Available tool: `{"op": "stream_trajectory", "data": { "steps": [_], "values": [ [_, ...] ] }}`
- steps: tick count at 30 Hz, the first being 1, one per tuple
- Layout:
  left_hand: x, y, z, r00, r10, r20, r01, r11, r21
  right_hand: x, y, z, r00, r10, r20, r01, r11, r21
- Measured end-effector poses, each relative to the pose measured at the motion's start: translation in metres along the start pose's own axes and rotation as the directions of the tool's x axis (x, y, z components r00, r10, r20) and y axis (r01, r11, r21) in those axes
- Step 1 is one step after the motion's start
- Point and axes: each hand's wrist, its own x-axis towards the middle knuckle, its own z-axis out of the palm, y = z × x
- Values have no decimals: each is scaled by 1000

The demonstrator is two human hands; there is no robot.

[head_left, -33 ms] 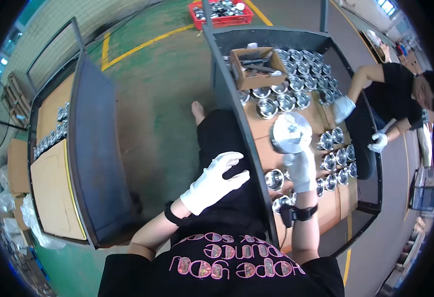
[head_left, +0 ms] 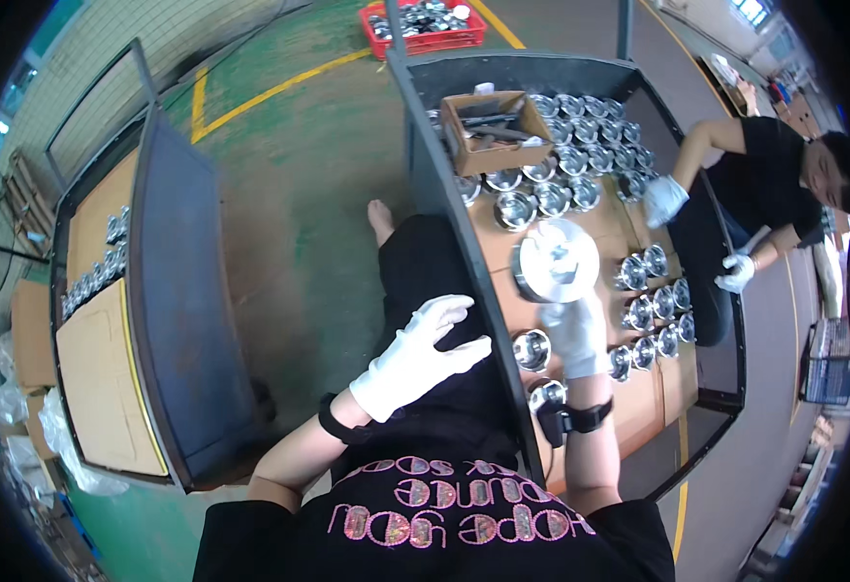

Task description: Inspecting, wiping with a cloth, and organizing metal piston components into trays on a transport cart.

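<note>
In the head view, a shiny metal bowl [head_left: 559, 260] is being held by the right hand [head_left: 577, 338] over the cardboard [head_left: 628, 407] in the cart [head_left: 522, 73], just beyond the fingers; its near edge seems gripped, though blur hides the exact hold. The left hand [head_left: 407, 373] is kept released, its fingers [head_left: 449, 308] loosely curved, near the cart's side. Similar bowls [head_left: 551, 199] are lined up beyond.

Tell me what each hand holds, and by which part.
Right hand: a round metal piece, by its near side; blur hides the exact grip. Left hand: nothing.
</note>
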Motion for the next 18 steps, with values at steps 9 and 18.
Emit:
{"op": "stream_trajectory", "data": {
  "steps": [9, 18],
  "values": [
    [26, 6, -4, 985, -109, 134, 172, 707, -686, 2, 36, 57, 967, 77, 242, -127, 972, 199],
    [35, -14, -33, 998, -46, 46, 63, 559, -826, 7, 57, 80, 934, -78, 348, 91, 996, -22]
  ]
}}
